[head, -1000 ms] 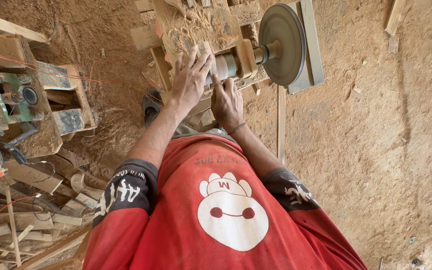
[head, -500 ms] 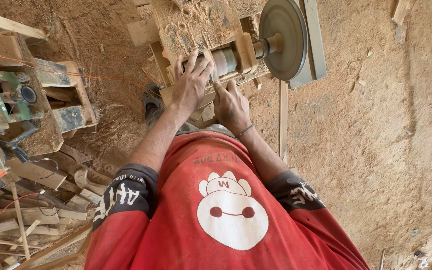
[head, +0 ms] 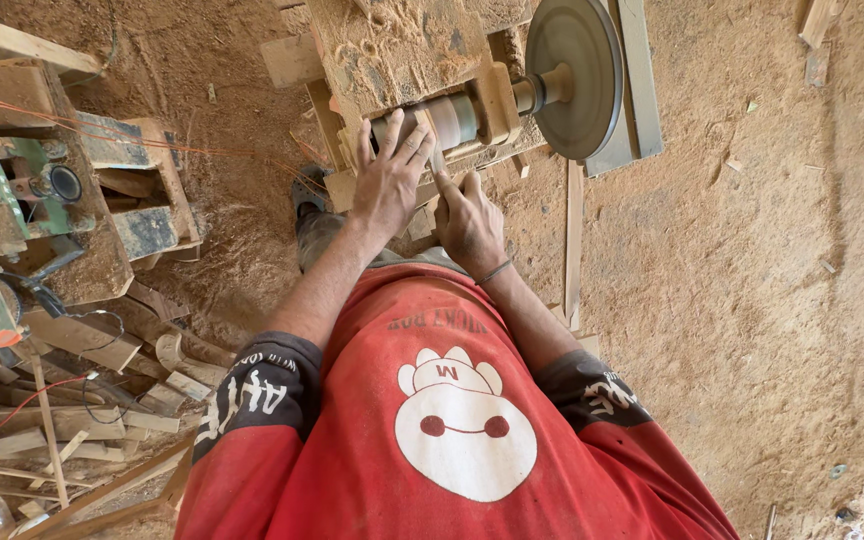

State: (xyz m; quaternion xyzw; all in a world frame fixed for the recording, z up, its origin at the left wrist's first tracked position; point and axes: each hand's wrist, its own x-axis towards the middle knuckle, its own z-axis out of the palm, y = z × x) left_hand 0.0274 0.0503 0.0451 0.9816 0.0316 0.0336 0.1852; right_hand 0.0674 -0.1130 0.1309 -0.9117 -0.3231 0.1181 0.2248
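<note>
Upper centre of frame: small pale wood strip (head: 430, 138), thin and flat, pressed against grey sanding drum (head: 442, 120). Drum cylindrical, dull, dust-coated, mounted on shaft beside large flat grey disc (head: 574, 75) at upper right. Left hand (head: 389, 180) laid over strip and drum, fingers spread, grip open and flat rather than clamped. Right hand (head: 467, 220) just beside, lower, fingers curled at strip's near end (whether closed on it, cannot tell). Wooden machine frame (head: 392, 50) rough, thick with sawdust. Floor (head: 752, 300) covered in fine tan sawdust. Left of frame: offcuts and slats (head: 72, 420) piled loosely, green metal machine (head: 12, 200) among them.
</note>
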